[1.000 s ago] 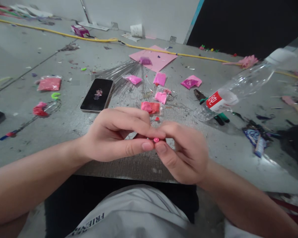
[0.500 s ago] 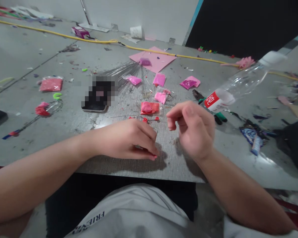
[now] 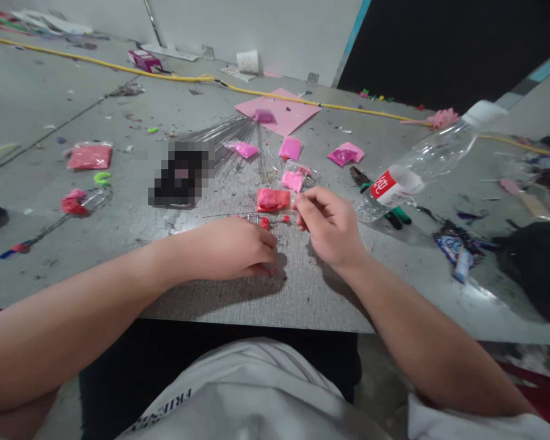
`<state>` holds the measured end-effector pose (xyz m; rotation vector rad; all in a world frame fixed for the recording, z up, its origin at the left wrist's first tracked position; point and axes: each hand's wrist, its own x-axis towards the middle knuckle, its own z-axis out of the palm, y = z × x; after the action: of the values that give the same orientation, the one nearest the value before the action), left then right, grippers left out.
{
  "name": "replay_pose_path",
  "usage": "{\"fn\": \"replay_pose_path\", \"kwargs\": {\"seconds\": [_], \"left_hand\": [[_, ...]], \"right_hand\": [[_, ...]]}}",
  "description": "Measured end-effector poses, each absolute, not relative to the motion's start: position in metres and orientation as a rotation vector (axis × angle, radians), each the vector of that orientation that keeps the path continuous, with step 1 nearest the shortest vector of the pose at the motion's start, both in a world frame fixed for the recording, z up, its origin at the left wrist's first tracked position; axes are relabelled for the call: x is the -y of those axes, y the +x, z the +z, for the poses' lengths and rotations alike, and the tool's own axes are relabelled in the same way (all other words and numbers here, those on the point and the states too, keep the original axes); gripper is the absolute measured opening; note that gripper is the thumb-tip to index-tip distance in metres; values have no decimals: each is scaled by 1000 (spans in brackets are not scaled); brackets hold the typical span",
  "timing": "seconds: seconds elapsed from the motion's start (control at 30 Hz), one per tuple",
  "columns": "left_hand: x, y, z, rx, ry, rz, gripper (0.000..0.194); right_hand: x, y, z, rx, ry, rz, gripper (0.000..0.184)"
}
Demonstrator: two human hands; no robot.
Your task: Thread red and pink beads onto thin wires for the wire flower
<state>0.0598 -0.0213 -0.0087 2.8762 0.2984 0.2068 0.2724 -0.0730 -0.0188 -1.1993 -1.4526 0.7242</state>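
My left hand (image 3: pixel 238 247) hovers low over the table's near part, its fingers pinched on a small pink piece of clay (image 3: pixel 272 270), mostly hidden by the fingers. My right hand (image 3: pixel 332 229) has thumb and fingers closed at the clear right edge of a plastic bag of pink and orange-red clay (image 3: pixel 274 200). The fingertips appear to grip that edge. Just in front of the bag lie small red clay pieces (image 3: pixel 264 223) on thin wire. Behind it is a bag of light pink clay (image 3: pixel 292 179).
A phone (image 3: pixel 178 177), partly pixelated, lies left of the bags, beside a fan of thin wires (image 3: pixel 215 137). Right of my right hand, a clear bottle (image 3: pixel 433 156) leans over green-handled pliers (image 3: pixel 398 217). A yellow cable (image 3: pixel 183 77) crosses the back.
My hands have come apart from their joint hold on the small pink piece. The left kept it and lowered toward the table; the right moved to the clay bag. Red pieces have come into view.
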Motion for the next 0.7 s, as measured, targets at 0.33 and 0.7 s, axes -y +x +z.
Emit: {"fn": "replay_pose_path", "kwargs": {"seconds": [0.33,0.7], "left_hand": [[-18,62,-4,-609,2758,818,22],[-46,64,-25,-658,2671,735,25]], "right_hand": [[63,275,-24,1605,-1390,501,14],[56,279,-29,1660,-1430,397,9]]}}
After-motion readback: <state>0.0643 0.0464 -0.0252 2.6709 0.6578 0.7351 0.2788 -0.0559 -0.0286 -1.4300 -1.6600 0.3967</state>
